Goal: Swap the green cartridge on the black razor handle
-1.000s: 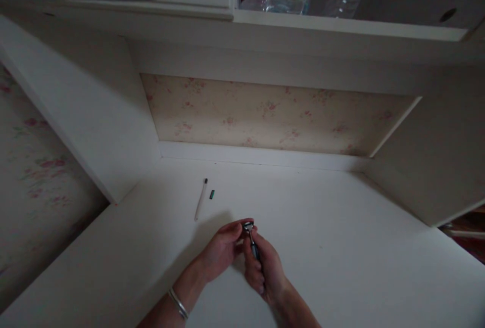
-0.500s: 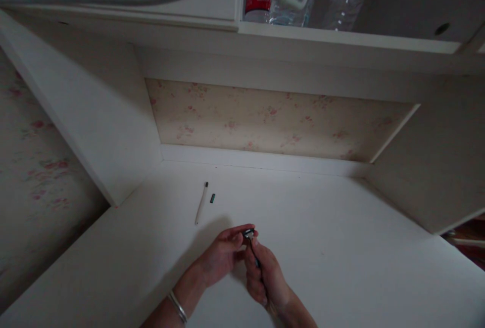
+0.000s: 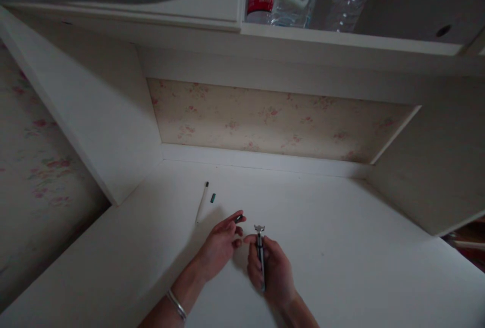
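Loosely curled left hand [image 3: 216, 254] pinches the blade [image 3: 238, 218]; right hand [image 3: 278, 271], just beside, wraps the handle [image 3: 260, 257]. Detaching seems done; next calls for steady pinching.

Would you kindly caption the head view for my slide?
Left hand holds a small dark piece, right hand a razor handle, over a white desktop.

Shiny metallic razor handle [image 3: 260, 256], smooth matt tabletop [image 3: 352, 257]

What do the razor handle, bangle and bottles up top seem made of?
Handle: probably metal, given silvery glints; its dark parts may be rubber or plastic. Bangle: likely polished metal, silvery and shiny. Bottles: apparently glossy plastic, see-through with highlights.
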A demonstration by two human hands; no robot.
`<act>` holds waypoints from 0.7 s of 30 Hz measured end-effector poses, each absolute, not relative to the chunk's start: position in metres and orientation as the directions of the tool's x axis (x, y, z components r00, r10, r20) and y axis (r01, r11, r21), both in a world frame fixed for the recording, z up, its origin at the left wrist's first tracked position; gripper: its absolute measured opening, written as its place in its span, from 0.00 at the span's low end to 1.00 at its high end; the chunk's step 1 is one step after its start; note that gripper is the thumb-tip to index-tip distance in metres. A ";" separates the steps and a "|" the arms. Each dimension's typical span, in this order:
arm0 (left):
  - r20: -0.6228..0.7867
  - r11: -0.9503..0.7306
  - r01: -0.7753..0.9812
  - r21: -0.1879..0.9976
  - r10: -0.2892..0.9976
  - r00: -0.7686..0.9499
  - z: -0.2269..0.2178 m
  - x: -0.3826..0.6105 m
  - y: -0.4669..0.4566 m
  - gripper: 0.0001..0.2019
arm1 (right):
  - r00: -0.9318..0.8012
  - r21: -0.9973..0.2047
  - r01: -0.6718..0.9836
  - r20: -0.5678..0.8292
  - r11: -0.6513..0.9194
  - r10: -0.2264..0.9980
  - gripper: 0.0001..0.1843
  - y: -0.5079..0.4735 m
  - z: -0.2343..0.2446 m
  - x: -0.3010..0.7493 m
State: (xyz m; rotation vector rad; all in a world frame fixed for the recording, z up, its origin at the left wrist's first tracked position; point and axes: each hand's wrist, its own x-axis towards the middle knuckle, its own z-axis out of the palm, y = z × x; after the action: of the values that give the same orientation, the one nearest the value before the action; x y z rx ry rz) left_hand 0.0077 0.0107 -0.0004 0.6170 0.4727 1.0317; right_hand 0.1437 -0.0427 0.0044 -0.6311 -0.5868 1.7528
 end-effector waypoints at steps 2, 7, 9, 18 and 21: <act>-0.090 0.353 -0.634 0.689 0.908 0.408 0.001 0.007 0.012 0.17 | -0.102 -0.698 -0.700 -0.111 -0.150 0.989 0.22 -0.040 0.006 0.149; -0.074 0.262 -0.607 0.750 0.946 0.315 0.001 0.008 0.014 0.18 | 0.272 -0.934 -0.357 -0.095 0.009 0.957 0.26 -0.027 -0.008 0.163; -0.051 0.196 -0.564 0.802 0.964 0.262 0.002 0.009 0.013 0.18 | 0.387 -0.982 -0.185 -0.036 0.039 0.921 0.27 -0.019 -0.016 0.170; 0.007 0.053 -0.349 0.936 0.986 0.168 0.008 0.011 0.010 0.22 | 0.290 -0.613 0.785 0.237 -0.089 0.927 0.15 0.018 -0.013 0.190; 0.004 0.052 -0.341 0.939 0.987 0.161 0.006 0.011 0.012 0.21 | 0.279 -0.504 0.852 0.213 -0.139 0.936 0.15 0.030 -0.012 0.188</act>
State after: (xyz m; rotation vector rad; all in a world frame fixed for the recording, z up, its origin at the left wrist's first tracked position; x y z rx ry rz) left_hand 0.0114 0.0121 0.0064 1.0034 0.8486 1.2210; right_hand 0.1882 0.0296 -0.0118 -2.0184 -1.6004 0.2048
